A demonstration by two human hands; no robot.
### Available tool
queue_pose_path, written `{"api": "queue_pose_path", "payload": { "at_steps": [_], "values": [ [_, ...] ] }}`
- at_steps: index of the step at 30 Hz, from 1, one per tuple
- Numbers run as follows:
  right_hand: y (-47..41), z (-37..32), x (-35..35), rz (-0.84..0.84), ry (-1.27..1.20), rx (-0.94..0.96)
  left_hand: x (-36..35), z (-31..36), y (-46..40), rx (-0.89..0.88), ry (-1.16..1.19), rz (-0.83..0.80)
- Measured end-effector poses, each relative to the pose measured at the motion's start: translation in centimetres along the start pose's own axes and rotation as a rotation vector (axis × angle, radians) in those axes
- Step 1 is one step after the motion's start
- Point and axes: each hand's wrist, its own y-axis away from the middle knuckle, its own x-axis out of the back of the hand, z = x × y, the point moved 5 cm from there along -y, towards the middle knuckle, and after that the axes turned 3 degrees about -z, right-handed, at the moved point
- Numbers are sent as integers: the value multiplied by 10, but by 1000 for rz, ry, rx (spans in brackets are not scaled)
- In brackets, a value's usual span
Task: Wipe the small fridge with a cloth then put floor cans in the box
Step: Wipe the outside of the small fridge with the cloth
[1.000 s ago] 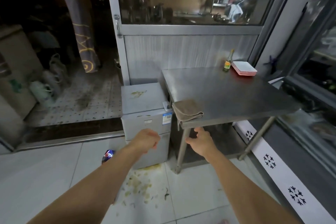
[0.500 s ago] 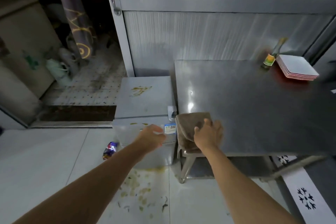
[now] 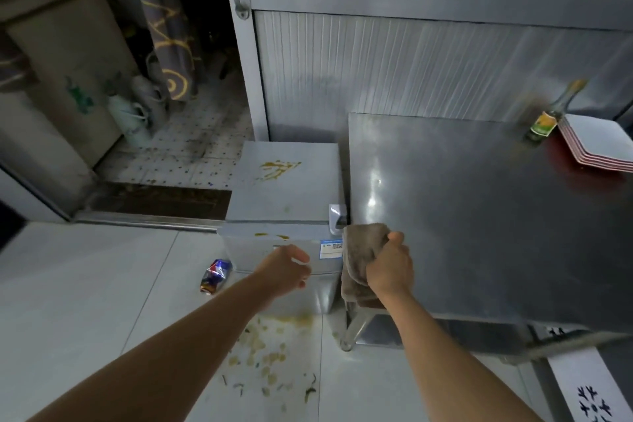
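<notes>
Right hand [image 3: 390, 272] gripping brown folded cloth [image 3: 359, 250] at steel table's [image 3: 479, 216] front-left corner; left hand [image 3: 286, 272] loosely curled, empty. Risk: smearing yellow stain across small grey fridge [image 3: 287, 188].

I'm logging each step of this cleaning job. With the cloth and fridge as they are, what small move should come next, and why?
Probably lift the brown cloth off the steel table corner and carry it left onto the small fridge. The right hand grips the cloth, which drapes over the table edge, and yellow-brown smears show on the fridge top, unwiped. The left hand holds nothing.
</notes>
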Motion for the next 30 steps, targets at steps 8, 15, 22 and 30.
{"api": "queue_pose_path", "payload": {
  "at_steps": [8,15,22,30],
  "values": [
    [41,-124,-25,-238,-191,291,76,-18,22,-62,93,28],
    [114,-242,-49,-584,-545,356,180,-61,25,44,426,134],
    [170,-338,-98,-609,-798,271,278,-109,43,124,942,-266],
    [168,-387,-135,-600,-985,144,325,-125,23,111,941,-490]
  ]
}}
